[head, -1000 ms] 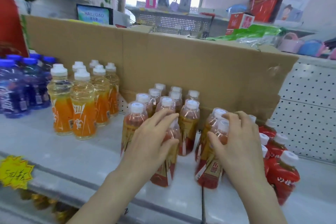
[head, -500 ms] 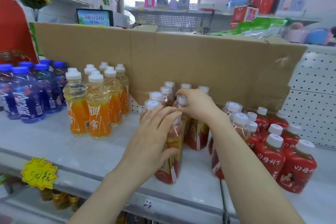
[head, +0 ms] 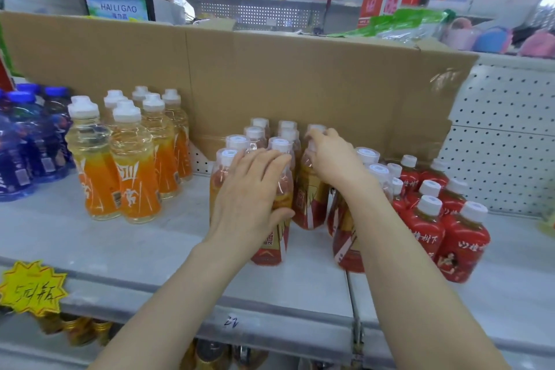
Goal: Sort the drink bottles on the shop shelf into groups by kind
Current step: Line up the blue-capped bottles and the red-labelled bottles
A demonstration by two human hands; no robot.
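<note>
Amber tea bottles with red-gold labels and white caps [head: 255, 135] stand clustered mid-shelf. My left hand [head: 249, 198] grips the front tea bottle [head: 271, 246], fingers across its shoulder and thumb round its right side. My right hand [head: 333, 156] holds the neck of a tea bottle [head: 309, 204] further back, fingers curled over its cap. Two more tea bottles [head: 345, 237] stand to the right under my right forearm. Orange drink bottles [head: 132, 165] form a group on the left, blue bottles [head: 18, 144] at far left, red bottles [head: 426, 219] on the right.
The bottles stand on a grey shelf [head: 150, 249] with a cardboard sheet [head: 300, 84] behind them and white pegboard [head: 504, 144] at the right. A yellow price star [head: 30, 285] hangs on the front edge. More bottles [head: 81, 330] sit on the shelf below.
My right hand left the two tea bottles on the right and reached back to a tea bottle's neck. My left hand stayed on the front tea bottle.
</note>
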